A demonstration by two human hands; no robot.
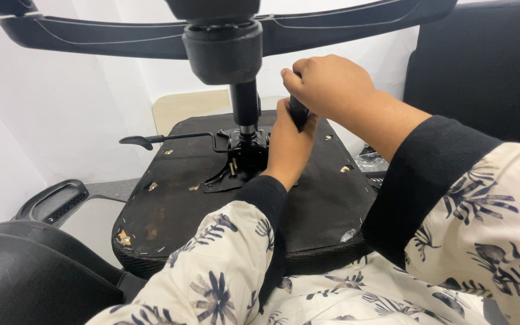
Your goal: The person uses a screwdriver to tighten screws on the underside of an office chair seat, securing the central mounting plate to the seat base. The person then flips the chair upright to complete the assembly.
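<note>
Armrest (55,201), one only, lies at the left edge of the frame, black and curved, beside the upturned chair seat (176,222). That single seat fills the middle, its dark mesh underside facing up, with small pale tears and staple marks along its left and near edges. One lever (151,139) with a flat paddle end runs from the upper left of the seat toward the metal mechanism (242,157) bolted at its centre. One black column (245,102) rises from that mechanism into a thick plastic hub, and two legs of the chair base (91,36) spread left and right across the top of the frame.

Just right of the mechanism, the left hand (287,144) rests on the seat underside, fingers pointing up and curled around the lower end of a short black handle (298,113); how tightly it grips cannot be told. Above it, the right hand (329,87) is closed in a fist over the top of the same handle, close beside the column. Both sleeves are white with a dark leaf print and black cuffs.

Open room lies on the left half of the seat, between lever and near rim. At right, a dark padded backrest (482,66) stands close behind the right forearm, leaving little space there.
</note>
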